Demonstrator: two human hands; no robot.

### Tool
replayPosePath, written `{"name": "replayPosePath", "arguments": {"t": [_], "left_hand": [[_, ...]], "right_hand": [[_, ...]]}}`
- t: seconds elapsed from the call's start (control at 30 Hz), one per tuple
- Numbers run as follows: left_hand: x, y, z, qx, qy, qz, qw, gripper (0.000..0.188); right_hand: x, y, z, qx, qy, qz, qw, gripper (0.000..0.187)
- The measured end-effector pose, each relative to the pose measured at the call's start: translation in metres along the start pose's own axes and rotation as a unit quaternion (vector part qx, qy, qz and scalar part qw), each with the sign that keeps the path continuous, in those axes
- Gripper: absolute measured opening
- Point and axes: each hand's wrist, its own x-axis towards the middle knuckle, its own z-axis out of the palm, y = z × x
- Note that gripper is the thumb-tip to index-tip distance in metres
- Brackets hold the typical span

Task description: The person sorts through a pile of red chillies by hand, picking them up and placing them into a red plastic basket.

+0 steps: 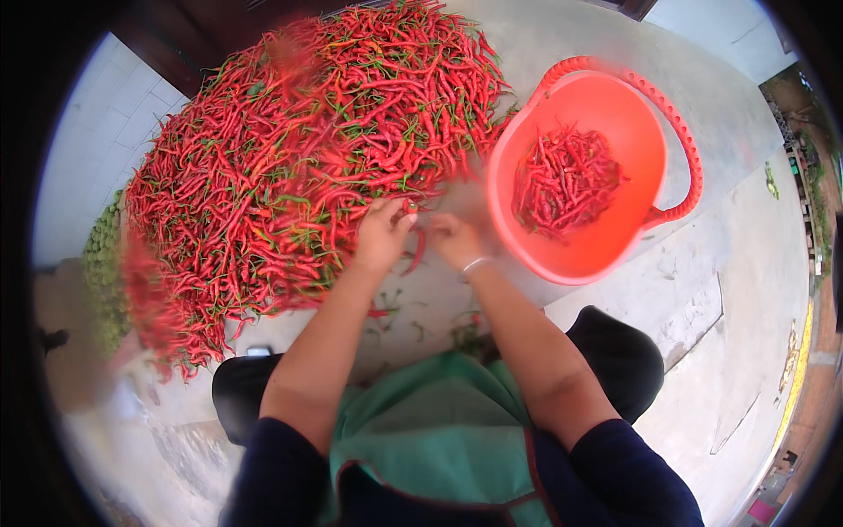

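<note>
My left hand (383, 235) is closed at the near edge of a large heap of red chili peppers (263, 176) with green stems. A bit of red pepper shows at its fingertips. Close beside it, my right hand (457, 242) is pinched, and its fingertips are partly blurred. Between the hands hangs a single red chili pepper (415, 253); which fingers touch its upper end is hard to see. To the right stands a red plastic basket (637, 132) with two handles, with a small pile of red chili peppers (569, 180) at its bottom.
Green stem scraps (395, 321) lie on the pale concrete floor (650, 329) in front of me. Past the heap's left end is a blurred green pile (105, 263). A dark door (176, 39) and a white tiled wall (114, 114) stand behind the heap.
</note>
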Motion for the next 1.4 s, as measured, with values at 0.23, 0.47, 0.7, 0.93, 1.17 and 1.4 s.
{"name": "replayPosePath", "arguments": {"t": [0.23, 0.47, 0.7, 0.93, 1.17, 1.4], "left_hand": [[-0.034, 0.042, -0.064, -0.599, 0.014, -0.201, 0.775, 0.016], [-0.066, 0.053, -0.083, -0.672, -0.051, -0.16, 0.721, 0.017], [-0.066, 0.047, -0.073, -0.704, -0.03, -0.184, 0.685, 0.019], [-0.047, 0.018, -0.022, -0.426, 0.024, -0.257, 0.867, 0.013], [-0.026, -0.046, 0.07, 0.136, -0.053, -0.252, 0.957, 0.042], [-0.022, -0.044, 0.067, 0.191, -0.101, -0.25, 0.944, 0.029]], "right_hand": [[-0.033, -0.057, 0.005, 0.044, -0.001, -0.01, 0.999, 0.023], [-0.065, -0.078, 0.021, -0.145, 0.022, -0.185, 0.972, 0.025], [-0.071, -0.082, 0.017, -0.269, -0.022, -0.206, 0.941, 0.02], [-0.044, -0.011, -0.018, -0.374, -0.031, -0.049, 0.926, 0.02], [0.001, 0.025, -0.009, -0.366, 0.036, -0.11, 0.923, 0.02], [0.055, 0.035, 0.011, -0.508, -0.028, -0.01, 0.861, 0.024]]}}
